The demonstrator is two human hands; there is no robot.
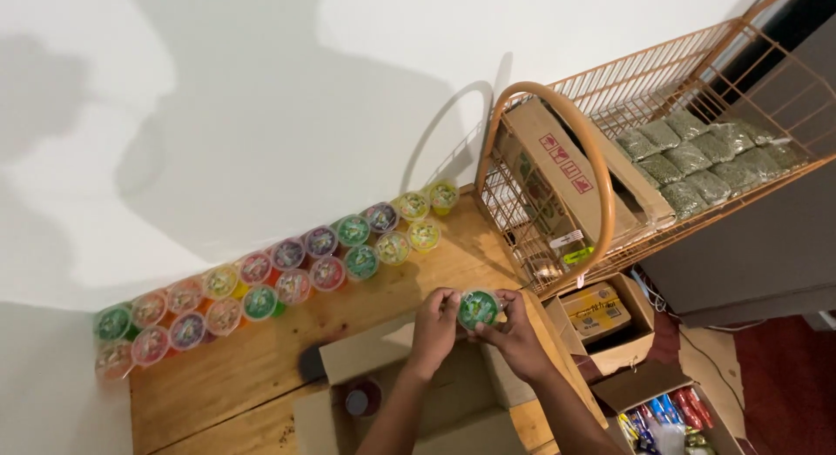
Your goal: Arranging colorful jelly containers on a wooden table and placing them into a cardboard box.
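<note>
Below, a pale wooden counter (261, 368) meets a white wall (261, 98). Both hands, left (434, 326) and right (514, 335), close their grip on a small green-lidded plastic cup (478, 309). Beyond the grip run two rows of coloured cups (279, 276); beneath it an open cardboard box (392, 403); rightward a copper wire rack (662, 133).
</note>
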